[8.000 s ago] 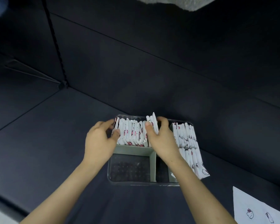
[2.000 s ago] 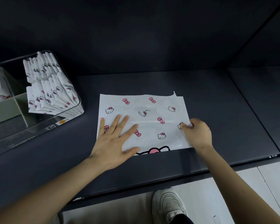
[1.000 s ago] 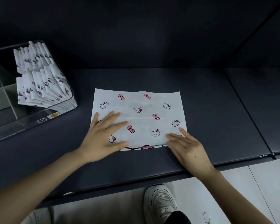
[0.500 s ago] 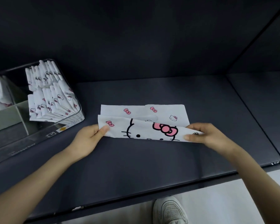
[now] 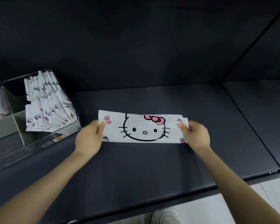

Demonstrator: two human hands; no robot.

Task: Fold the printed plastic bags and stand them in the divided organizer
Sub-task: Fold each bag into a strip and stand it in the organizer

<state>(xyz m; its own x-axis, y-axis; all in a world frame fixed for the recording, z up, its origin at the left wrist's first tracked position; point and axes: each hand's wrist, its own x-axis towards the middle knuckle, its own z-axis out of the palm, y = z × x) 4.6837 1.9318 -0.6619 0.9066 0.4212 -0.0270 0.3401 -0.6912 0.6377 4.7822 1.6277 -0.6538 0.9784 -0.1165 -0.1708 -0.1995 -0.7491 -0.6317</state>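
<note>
On the dark shelf (image 5: 136,167), left hand (image 5: 89,139) and right hand (image 5: 196,136) each pinch one folded bag (image 5: 142,129).

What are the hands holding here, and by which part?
Both hold the folded printed bag: left hand pinches its left end, right hand its right end.

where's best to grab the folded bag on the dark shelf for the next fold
Probably by its two short ends, coming in from the sides. The folded bag is a long, thin, flat strip, so its middle offers little to pinch. The left hand and right hand pinch those ends, thumbs on top.
</note>
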